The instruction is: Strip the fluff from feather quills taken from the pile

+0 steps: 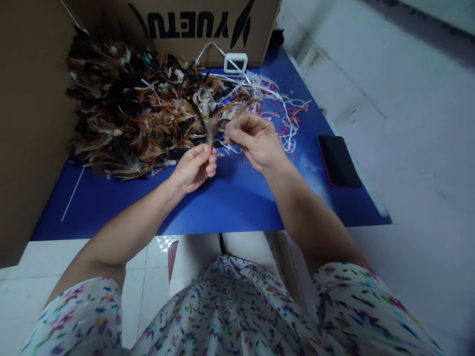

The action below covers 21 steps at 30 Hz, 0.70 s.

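My left hand (pixel 195 167) is closed in a pinch on a small grey-brown feather (pixel 211 129) that stands up from its fingertips. My right hand (pixel 254 141) is closed too, with its fingers pinched on a feather or a thin strip beside the first one; I cannot make out which. Both hands hover over the blue table (pixel 230 198), just in front of a big heap of brown and black feathers (pixel 141 109). A tangle of white and red strips (pixel 276 106) lies behind my right hand.
A black phone (pixel 338 160) lies at the table's right edge. A cardboard box (pixel 208 27) stands at the back, with a small white device (pixel 235 63) and its cable before it. Another cardboard wall (pixel 33 123) closes the left side.
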Each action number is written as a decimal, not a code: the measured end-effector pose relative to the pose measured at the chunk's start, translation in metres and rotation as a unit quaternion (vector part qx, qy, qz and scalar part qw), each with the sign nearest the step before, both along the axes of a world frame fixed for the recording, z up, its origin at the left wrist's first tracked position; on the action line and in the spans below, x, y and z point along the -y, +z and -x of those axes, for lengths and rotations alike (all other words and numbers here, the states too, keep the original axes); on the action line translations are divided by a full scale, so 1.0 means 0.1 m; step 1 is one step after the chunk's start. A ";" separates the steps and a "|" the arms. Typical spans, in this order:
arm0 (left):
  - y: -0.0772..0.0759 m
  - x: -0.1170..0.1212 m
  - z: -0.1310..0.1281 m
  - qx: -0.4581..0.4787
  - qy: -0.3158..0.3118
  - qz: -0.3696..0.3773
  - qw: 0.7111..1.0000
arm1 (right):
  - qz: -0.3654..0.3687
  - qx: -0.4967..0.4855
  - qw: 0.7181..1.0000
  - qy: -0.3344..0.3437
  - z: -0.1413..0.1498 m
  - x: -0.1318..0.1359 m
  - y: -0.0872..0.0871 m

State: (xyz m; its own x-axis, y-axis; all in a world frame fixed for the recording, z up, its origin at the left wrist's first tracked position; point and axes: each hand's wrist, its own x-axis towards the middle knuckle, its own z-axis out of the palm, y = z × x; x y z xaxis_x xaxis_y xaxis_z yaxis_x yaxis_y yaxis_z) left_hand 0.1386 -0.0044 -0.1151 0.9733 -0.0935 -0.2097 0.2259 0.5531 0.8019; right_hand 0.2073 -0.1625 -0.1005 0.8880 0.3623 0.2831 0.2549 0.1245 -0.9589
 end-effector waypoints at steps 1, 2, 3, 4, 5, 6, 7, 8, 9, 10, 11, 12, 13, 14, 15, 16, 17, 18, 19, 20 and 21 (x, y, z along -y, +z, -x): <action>-0.01 0.00 0.01 -0.001 -0.011 0.005 1.000 | 0.001 0.002 1.000 0.001 0.01 -0.01 0.01; -0.01 0.01 0.01 -0.002 -0.020 0.011 1.000 | 0.001 0.005 1.000 0.004 0.02 -0.01 0.01; -0.01 0.01 0.02 -0.003 -0.028 0.017 0.999 | 0.000 0.011 1.000 0.009 0.03 -0.01 0.01; -0.02 0.01 0.03 -0.003 -0.034 0.023 0.999 | -0.006 0.018 1.000 0.017 0.03 -0.01 0.00; -0.01 0.02 0.03 -0.004 -0.039 0.028 0.999 | -0.014 0.028 0.999 0.024 0.02 -0.01 -0.02; -0.01 0.02 0.04 -0.005 -0.044 0.032 0.999 | -0.024 0.038 0.998 0.032 0.01 -0.01 -0.04; -0.01 0.02 0.04 -0.006 -0.047 0.033 0.998 | -0.031 0.048 0.998 0.040 -0.01 -0.01 -0.06; 0.00 0.02 0.05 -0.005 -0.051 0.033 0.998 | -0.037 0.057 0.997 0.048 -0.02 -0.01 -0.07; 0.00 0.03 0.05 -0.005 -0.054 0.032 0.998 | -0.042 0.066 0.995 0.055 -0.04 -0.01 -0.09; 0.00 0.03 0.06 -0.005 -0.056 0.029 0.998 | -0.046 0.074 0.994 0.061 -0.05 -0.01 -0.09; 0.01 0.03 0.06 -0.005 -0.058 0.025 0.998 | -0.049 0.082 0.993 0.068 -0.05 -0.01 -0.10; 0.01 0.03 0.06 -0.007 -0.057 0.021 0.998 | -0.051 0.088 0.992 0.074 -0.05 -0.01 -0.09; 0.02 0.03 0.06 -0.011 -0.056 0.016 0.998 | -0.049 0.090 0.992 0.078 -0.05 -0.01 -0.09; 0.02 0.03 0.06 -0.015 -0.055 0.012 0.998 | -0.046 0.088 0.992 0.081 -0.05 -0.02 -0.08; 0.02 0.03 0.06 -0.019 -0.054 0.009 0.998 | -0.042 0.082 0.992 0.083 -0.04 -0.02 -0.08; 0.02 0.02 0.06 -0.023 -0.055 0.007 0.998 | -0.040 0.074 0.993 0.084 -0.04 -0.02 -0.08; 0.02 0.02 0.06 -0.026 -0.056 0.007 0.998 | -0.041 0.067 0.993 0.083 -0.04 -0.02 -0.09; 0.02 0.02 0.06 -0.028 -0.058 0.007 0.998 | -0.045 0.062 0.994 0.084 -0.04 -0.02 -0.10; 0.02 0.02 0.06 -0.029 -0.059 0.007 0.998 | -0.051 0.059 0.993 0.085 -0.04 -0.03 -0.11; 0.02 0.02 0.06 -0.030 -0.060 0.007 0.998 | -0.058 0.058 0.993 0.086 -0.04 -0.03 -0.12; 0.01 0.02 0.06 -0.029 -0.061 0.007 0.998 | -0.062 0.057 0.992 0.088 -0.05 -0.03 -0.13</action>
